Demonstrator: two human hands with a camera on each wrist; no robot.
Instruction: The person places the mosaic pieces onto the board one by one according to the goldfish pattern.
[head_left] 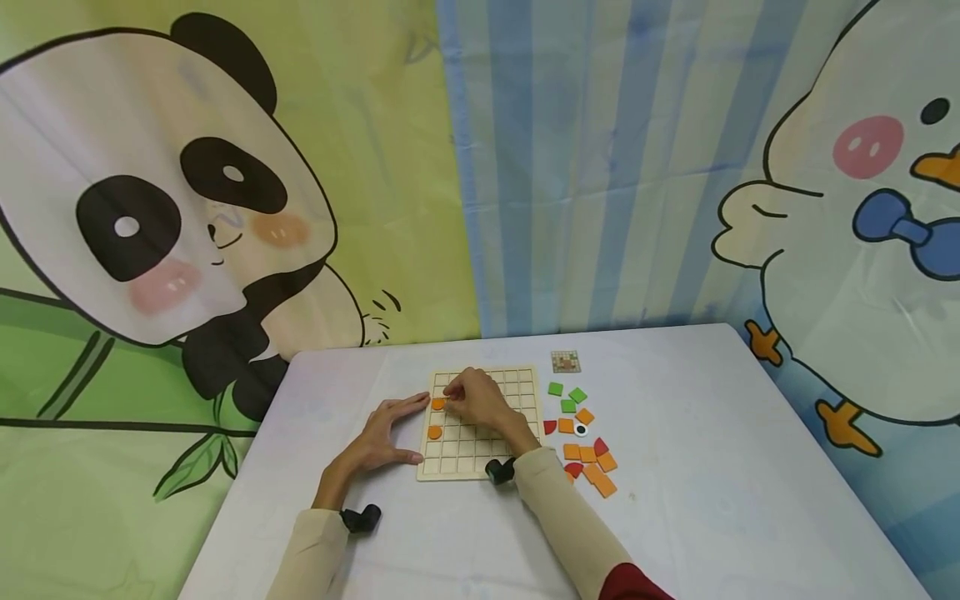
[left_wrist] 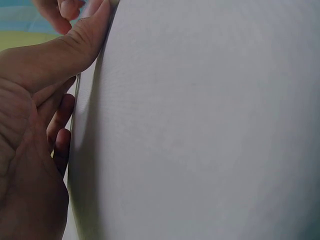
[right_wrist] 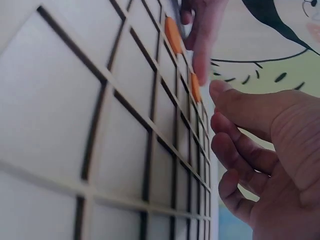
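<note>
A pale grid board [head_left: 465, 463] with raised square cells lies on the table. Two orange pieces with rounded edges sit in its left column: an upper one [head_left: 438, 404] and a lower one [head_left: 434, 432]. My right hand [head_left: 480, 400] hovers over the board with its fingertips beside the upper piece. In the right wrist view its thumb and fingers [right_wrist: 240, 145] are loosely bent, with no piece visible between them. My left hand [head_left: 382, 435] is spread at the board's left edge, forefinger near the upper corner and thumb [left_wrist: 85, 45] at the lower part of that edge.
Right of the board lie loose pieces: green squares [head_left: 568, 406], several orange pieces [head_left: 587, 454], red quarter-rounds [head_left: 601, 446] and a white disc with a black dot [head_left: 581, 431]. A small patterned card [head_left: 566, 361] lies behind them. A printed curtain [head_left: 540, 167] hangs behind the white table [head_left: 697, 467].
</note>
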